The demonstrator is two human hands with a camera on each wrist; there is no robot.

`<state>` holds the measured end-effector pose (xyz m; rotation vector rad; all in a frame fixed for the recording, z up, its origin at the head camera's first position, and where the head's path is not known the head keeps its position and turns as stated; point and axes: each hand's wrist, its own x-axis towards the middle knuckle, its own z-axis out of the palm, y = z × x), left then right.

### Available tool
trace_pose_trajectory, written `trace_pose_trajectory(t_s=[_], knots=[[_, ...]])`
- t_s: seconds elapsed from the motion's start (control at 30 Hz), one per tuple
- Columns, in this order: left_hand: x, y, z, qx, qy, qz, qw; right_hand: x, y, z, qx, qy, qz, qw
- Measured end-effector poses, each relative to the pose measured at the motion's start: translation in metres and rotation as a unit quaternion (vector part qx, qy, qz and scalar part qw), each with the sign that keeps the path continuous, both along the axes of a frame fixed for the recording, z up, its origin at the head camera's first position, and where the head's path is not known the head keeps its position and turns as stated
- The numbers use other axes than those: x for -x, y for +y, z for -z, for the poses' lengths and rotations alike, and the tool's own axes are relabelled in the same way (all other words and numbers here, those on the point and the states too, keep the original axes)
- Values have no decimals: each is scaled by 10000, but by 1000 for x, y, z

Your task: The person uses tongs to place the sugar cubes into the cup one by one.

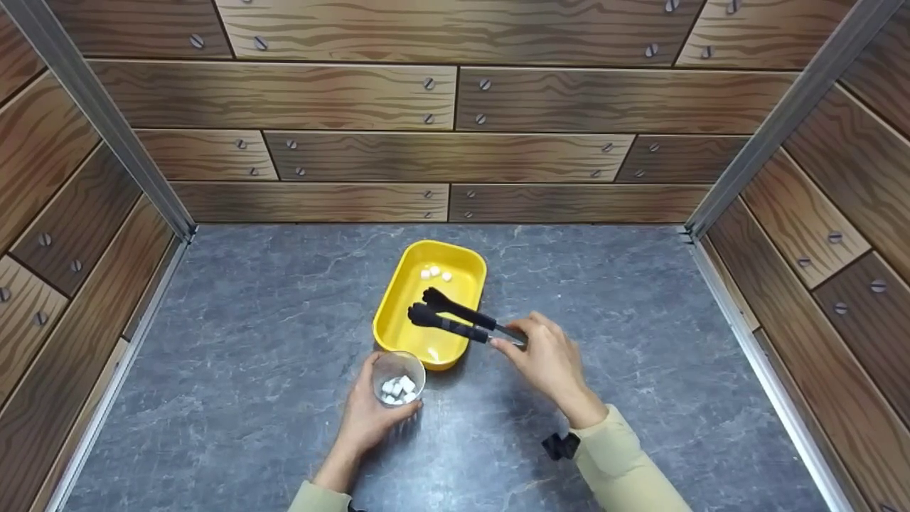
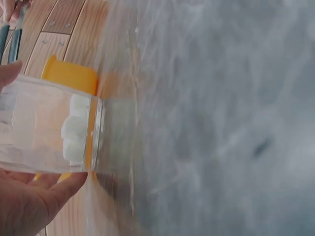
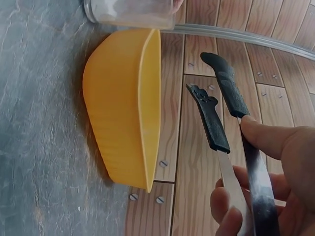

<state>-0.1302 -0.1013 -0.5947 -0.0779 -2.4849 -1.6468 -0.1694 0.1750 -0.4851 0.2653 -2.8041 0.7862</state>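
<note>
My left hand grips a clear plastic cup near the front left corner of a yellow tub. Several small white cubes lie at the cup's bottom. In my right hand is a pair of tongs with metal arms and black tips, pinched between thumb and fingers. The tongs' tips are spread apart above the tub, with nothing between them. Toward the tub's far end lie 3 white cubes. The right wrist view shows the tub's side, with the tongs higher than its rim.
A grey marbled surface lies under everything. Wood-patterned panels stand at the back and on both sides, with metal strips along their corners. A black band is at the right wrist.
</note>
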Motion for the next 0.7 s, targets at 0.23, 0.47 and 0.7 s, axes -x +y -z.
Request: trace_pose_trajectory(t_s=[0.23,0.47,0.7], knots=[[0,3,-1,59,-90,-131,9999,20,-4,4,-307,61,270,9991],[-1,4,0,61,-72,-170,9998,40,-8,8,-620,186,565,9963],[-1,3,1,56,-54,-103,9999,55,-10,9,-776,318,572,9948]])
